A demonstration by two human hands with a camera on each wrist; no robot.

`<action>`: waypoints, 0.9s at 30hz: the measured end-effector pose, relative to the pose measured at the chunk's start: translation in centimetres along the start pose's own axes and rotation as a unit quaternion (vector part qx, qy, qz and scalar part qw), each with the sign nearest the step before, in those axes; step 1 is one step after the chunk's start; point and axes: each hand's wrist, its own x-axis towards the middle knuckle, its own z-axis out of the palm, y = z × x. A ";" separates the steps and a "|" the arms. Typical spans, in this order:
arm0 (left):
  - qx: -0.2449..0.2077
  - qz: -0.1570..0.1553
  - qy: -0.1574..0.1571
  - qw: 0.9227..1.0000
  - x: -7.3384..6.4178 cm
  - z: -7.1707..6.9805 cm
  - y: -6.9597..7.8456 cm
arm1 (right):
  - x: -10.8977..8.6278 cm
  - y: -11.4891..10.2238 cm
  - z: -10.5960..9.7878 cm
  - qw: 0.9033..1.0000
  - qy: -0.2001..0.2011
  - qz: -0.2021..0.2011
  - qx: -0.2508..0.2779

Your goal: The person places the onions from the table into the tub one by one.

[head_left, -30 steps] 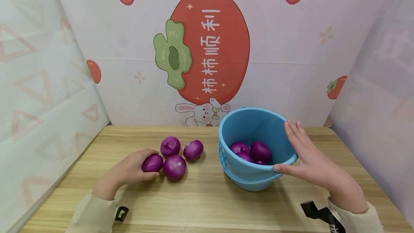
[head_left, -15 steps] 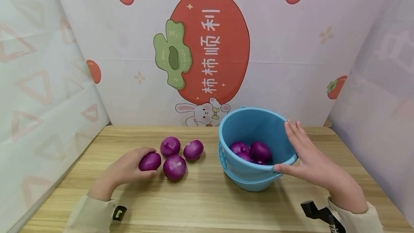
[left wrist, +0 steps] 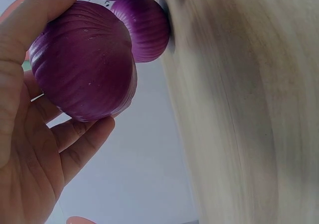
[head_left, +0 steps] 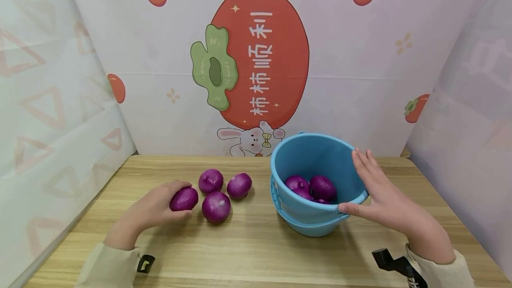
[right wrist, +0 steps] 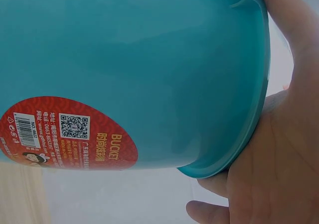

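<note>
A person sits or stands at a light wood-grain table, both forearms in cream sleeves. At left, the left hand grips a glossy, round purple onion, thumb and fingers curled round its sides, just above the tabletop. Just right of it, three more round purple onions lie clustered on the wood. Further right, well apart from the held onion, stands a light-blue round plastic bucket, with several purple onions visible inside. The right hand rests against its right-hand rim, thumb and fingers spread apart, without curling round it. A red oval label reading "BUCKET" shows on the bucket's outer wall.
</note>
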 end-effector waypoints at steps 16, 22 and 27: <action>-0.006 0.020 0.015 1.000 0.8 -0.3 0.9 | 0.0 0.0 -0.1 1.000 -0.001 -0.001 0.007; -0.016 0.030 0.014 0.999 1.7 -0.5 1.4 | 0.1 0.1 -0.1 1.000 -0.002 -0.001 0.010; -0.024 0.045 0.013 0.999 2.1 -0.7 1.7 | 0.1 0.0 -0.1 1.000 -0.003 0.000 0.012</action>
